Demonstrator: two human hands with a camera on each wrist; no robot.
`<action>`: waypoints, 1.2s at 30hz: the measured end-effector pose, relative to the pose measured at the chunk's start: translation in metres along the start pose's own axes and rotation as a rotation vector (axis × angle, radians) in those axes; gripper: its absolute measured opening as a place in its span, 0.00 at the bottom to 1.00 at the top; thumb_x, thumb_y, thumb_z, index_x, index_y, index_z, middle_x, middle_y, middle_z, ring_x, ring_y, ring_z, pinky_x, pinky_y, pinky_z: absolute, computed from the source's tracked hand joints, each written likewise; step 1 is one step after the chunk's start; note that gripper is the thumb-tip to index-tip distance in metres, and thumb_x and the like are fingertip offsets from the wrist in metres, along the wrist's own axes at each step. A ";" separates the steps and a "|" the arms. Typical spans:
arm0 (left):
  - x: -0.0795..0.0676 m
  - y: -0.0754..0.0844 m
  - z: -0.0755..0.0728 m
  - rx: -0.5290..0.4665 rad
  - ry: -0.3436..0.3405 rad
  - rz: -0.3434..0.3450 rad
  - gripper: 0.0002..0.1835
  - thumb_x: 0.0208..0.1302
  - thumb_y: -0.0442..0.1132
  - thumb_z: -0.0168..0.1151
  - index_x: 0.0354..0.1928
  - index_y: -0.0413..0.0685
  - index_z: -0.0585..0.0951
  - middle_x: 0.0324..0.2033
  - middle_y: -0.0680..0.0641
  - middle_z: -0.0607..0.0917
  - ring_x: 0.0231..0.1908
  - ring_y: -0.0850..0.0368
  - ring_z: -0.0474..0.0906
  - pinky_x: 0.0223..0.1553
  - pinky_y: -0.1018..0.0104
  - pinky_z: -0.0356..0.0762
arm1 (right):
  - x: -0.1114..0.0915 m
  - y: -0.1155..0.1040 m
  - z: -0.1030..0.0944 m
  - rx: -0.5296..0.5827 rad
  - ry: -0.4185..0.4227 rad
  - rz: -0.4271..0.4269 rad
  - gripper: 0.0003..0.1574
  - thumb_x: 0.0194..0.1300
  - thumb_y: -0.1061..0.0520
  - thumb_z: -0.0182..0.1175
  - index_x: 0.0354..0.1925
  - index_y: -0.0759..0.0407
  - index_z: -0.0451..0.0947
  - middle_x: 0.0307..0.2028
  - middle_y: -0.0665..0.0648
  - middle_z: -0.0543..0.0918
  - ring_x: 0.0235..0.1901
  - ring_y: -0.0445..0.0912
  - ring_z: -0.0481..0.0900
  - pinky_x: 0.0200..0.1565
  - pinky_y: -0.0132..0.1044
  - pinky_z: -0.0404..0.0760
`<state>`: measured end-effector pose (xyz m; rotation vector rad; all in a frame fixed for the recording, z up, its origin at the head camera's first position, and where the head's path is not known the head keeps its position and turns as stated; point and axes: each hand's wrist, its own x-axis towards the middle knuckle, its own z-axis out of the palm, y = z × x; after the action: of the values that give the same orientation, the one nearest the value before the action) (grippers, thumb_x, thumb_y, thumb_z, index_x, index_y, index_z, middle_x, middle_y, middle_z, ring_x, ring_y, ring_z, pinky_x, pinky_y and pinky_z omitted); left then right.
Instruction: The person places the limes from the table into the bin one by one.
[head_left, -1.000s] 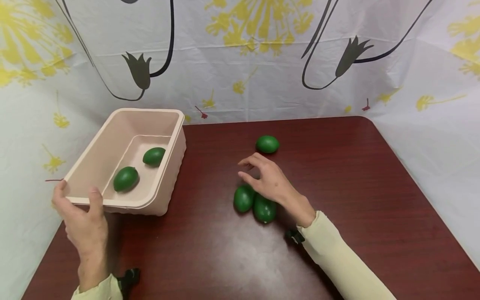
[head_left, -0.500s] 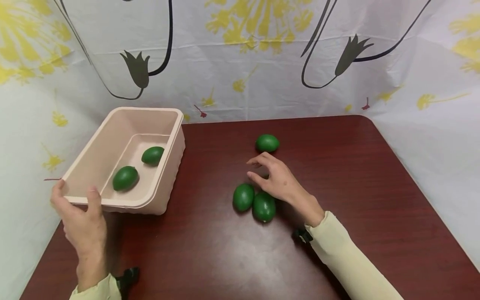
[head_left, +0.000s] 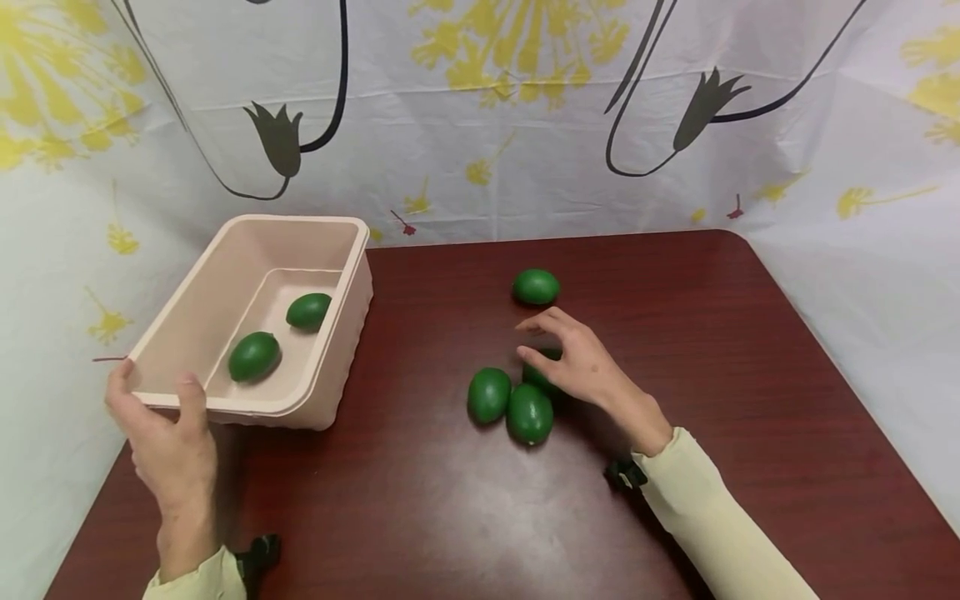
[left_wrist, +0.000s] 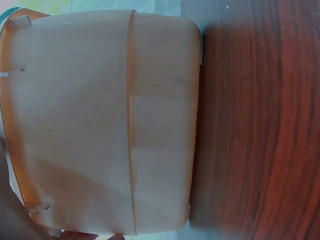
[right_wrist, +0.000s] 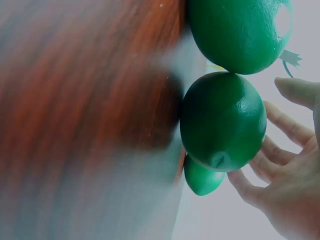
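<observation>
Right of the beige box (head_left: 348, 337), one green fruit (head_left: 537, 380) lies on the desk (head_left: 420, 483), against or just beside a matching pair (head_left: 530, 415), and looks stiff, light and slippery, so its rounded middle seems the surest hold. It sits partly hidden under the right hand (head_left: 579, 360), whose thumb and fingers stand apart, gripping nothing, while the left hand (head_left: 171, 450) holds the box's near rim.
</observation>
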<state>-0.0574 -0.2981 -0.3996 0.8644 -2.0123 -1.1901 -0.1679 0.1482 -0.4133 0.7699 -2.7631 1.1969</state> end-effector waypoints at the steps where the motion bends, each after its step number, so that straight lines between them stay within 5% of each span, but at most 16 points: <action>1: 0.000 0.000 0.000 0.001 0.001 0.000 0.35 0.68 0.57 0.55 0.76 0.81 0.58 0.77 0.58 0.65 0.70 0.40 0.67 0.68 0.40 0.56 | -0.001 0.001 0.000 0.004 -0.003 0.001 0.21 0.70 0.53 0.67 0.59 0.54 0.82 0.55 0.57 0.82 0.58 0.54 0.84 0.58 0.55 0.81; 21: -0.001 -0.001 0.001 0.015 0.012 0.015 0.35 0.68 0.58 0.54 0.76 0.80 0.58 0.77 0.57 0.65 0.69 0.34 0.69 0.65 0.36 0.56 | -0.009 0.016 -0.005 0.020 -0.051 0.024 0.21 0.69 0.53 0.68 0.59 0.54 0.83 0.54 0.55 0.83 0.59 0.53 0.83 0.58 0.55 0.80; 36: -0.002 -0.003 0.001 0.002 0.021 0.036 0.35 0.67 0.57 0.54 0.76 0.80 0.59 0.77 0.58 0.65 0.69 0.35 0.68 0.64 0.35 0.56 | -0.016 0.024 -0.017 -0.021 -0.188 0.073 0.24 0.68 0.47 0.70 0.61 0.47 0.82 0.56 0.47 0.82 0.55 0.45 0.80 0.61 0.51 0.75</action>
<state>-0.0567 -0.2974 -0.4035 0.8345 -2.0048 -1.1544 -0.1669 0.1805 -0.4212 0.8271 -2.9735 1.1611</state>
